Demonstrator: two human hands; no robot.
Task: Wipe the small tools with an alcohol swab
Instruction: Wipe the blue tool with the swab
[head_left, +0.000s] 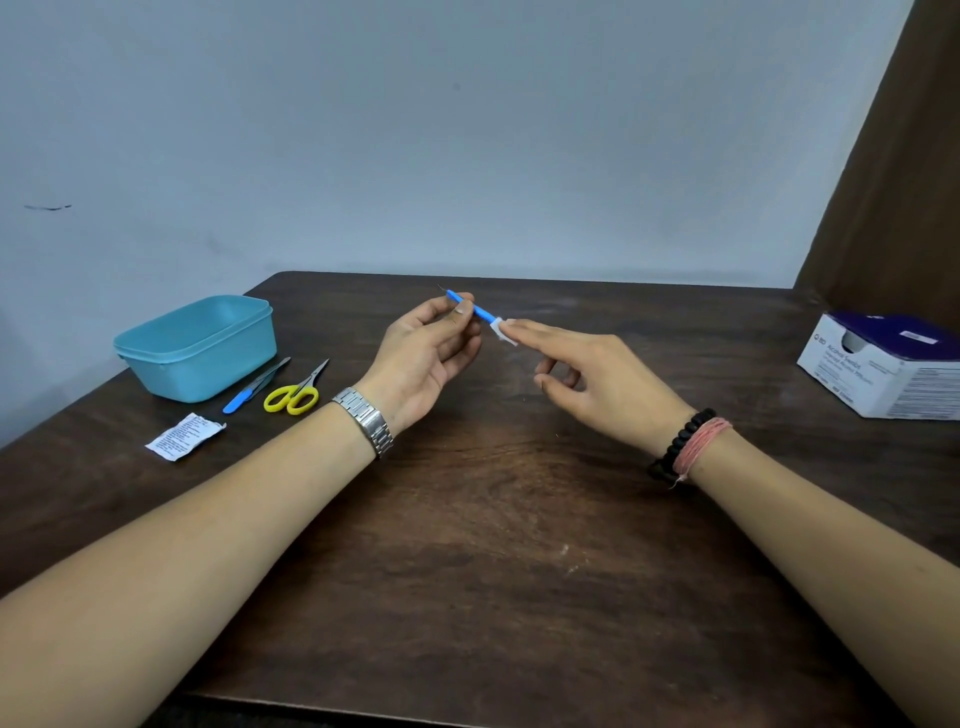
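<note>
Fingers of left hand (421, 348) pinch thin blue plastic pick (475, 307); right hand (597, 379) pinches soft white swab (503, 330) round its four-o'clock end.

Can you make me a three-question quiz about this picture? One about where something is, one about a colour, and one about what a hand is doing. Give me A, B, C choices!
1. Where are the scissors?
A. Inside the tub
B. On the table, in front of the tub
C. On top of the white box

2. What colour are the scissors' handles?
A. Yellow
B. Red
C. Black

3. What is the left hand doing?
A. Lying flat on the table
B. Holding the paper packet
C. Holding a thin blue tool

Answers:
1. B: they lie on the table just in front of the tub.
2. A: both handle loops are bright yellow.
3. C: its fingers pinch the blue tool in the air, while the right hand holds a white swab around its other end.
</note>
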